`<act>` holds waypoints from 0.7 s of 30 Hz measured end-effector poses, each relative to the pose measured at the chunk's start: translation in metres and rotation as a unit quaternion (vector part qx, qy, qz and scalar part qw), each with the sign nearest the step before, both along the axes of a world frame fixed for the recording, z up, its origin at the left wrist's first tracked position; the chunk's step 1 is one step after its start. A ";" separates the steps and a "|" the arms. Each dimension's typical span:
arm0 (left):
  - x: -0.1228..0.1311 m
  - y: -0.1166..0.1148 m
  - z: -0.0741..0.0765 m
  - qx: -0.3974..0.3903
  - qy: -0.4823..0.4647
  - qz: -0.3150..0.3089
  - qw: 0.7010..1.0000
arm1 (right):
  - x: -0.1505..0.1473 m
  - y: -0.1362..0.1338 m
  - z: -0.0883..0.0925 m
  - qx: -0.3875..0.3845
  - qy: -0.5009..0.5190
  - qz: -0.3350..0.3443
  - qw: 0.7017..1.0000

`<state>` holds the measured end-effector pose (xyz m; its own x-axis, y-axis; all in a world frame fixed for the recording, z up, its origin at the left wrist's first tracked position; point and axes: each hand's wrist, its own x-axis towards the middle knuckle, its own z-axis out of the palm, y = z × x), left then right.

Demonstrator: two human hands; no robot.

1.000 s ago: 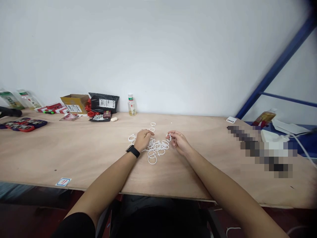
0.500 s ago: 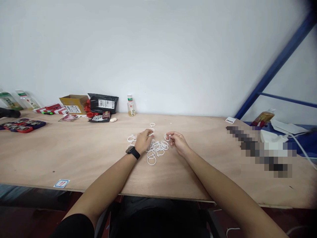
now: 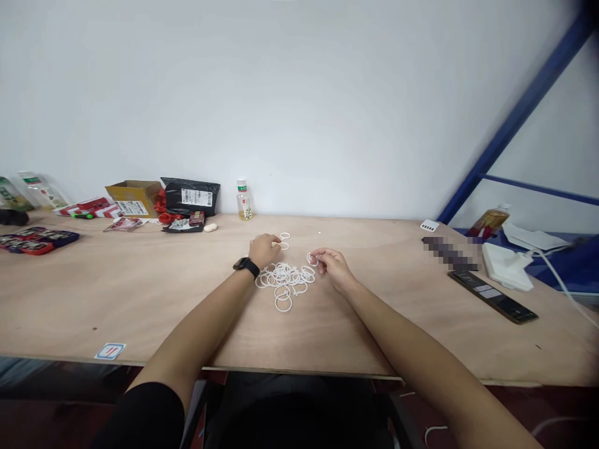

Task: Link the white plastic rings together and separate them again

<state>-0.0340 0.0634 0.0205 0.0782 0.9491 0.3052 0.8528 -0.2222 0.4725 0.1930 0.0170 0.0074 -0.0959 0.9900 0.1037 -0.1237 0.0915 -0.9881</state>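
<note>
My right hand (image 3: 333,267) pinches a white plastic ring (image 3: 311,259) between thumb and fingertips, just above the table and right of the pile. My left hand (image 3: 264,251), with a black watch (image 3: 246,267) on its wrist, is palm down with fingers slightly apart. Its fingertips are beside two white rings lying in a column, the far ring (image 3: 285,236) and the near ring (image 3: 284,246); whether they touch is unclear. Between my forearms lies a tangled pile of white rings (image 3: 286,276), each with a small knob. One ring (image 3: 283,304) sticks out toward me.
A drink bottle (image 3: 244,201) stands by the wall. Left of it are a black parcel bag (image 3: 191,196), a cardboard box (image 3: 133,198) and a white mouse-shaped item (image 3: 210,227). At right lie a phone (image 3: 493,296) and a white power strip (image 3: 508,267).
My left hand has drawn back slightly left from the ring column. Rings earlier left of that hand no longer show there. The view shifted a little; my right hand keeps its ring.
</note>
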 end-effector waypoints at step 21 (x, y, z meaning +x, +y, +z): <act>-0.007 -0.004 0.009 -0.030 -0.327 -0.050 0.943 | 0.007 0.007 0.003 0.074 -0.112 -0.074 0.988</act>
